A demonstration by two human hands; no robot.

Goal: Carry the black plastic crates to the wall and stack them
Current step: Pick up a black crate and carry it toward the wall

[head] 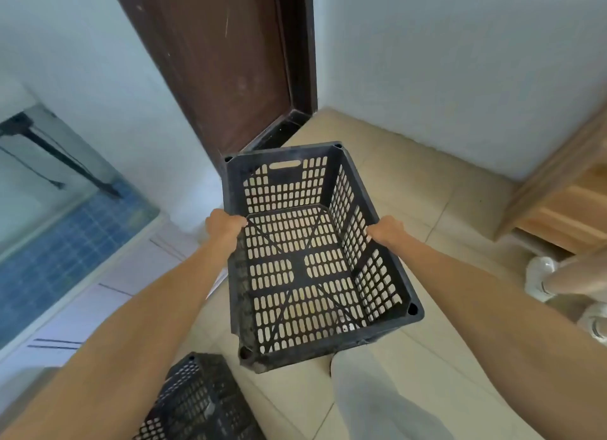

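A black plastic crate (297,269) with slotted walls and floor hangs in the air in front of me, empty, its long axis pointing away toward the door. My left hand (225,224) grips its left rim and my right hand (386,231) grips its right rim, both about mid-length. A second black crate (197,403) lies on the floor at the bottom left, partly cut off by the frame edge. The white wall (460,78) rises ahead on the right, beyond the held crate.
A dark brown door (223,62) stands ahead in the corner. A glass tank (62,203) with a blue tiled base fills the left side. Wooden furniture (565,203) sits at the right, with another person's feet (542,275) near it. Beige floor tiles (427,193) lie below; my grey trouser leg (371,403) shows.
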